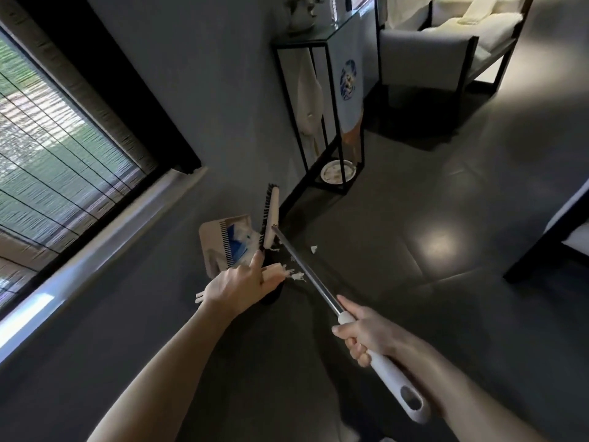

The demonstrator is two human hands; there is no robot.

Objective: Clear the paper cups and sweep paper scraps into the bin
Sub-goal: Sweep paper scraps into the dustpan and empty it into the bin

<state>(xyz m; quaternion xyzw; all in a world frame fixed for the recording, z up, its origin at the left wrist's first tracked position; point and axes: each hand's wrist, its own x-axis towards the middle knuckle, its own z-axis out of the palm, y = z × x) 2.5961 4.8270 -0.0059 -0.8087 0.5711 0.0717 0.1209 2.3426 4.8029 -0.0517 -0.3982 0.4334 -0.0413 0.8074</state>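
Beside left hand (242,287), paper scraps (296,276) (white), on floor (414,282)

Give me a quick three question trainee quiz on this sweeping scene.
1. True or false: the dustpan is empty.
2. Which hand grips the broom? A) left B) right C) both
3. Fill in: a loose paper scrap lies on the ____.
Key: 1 false, it holds white and blue scraps. 2 B, the right hand; the left hand holds the dustpan. 3 floor.
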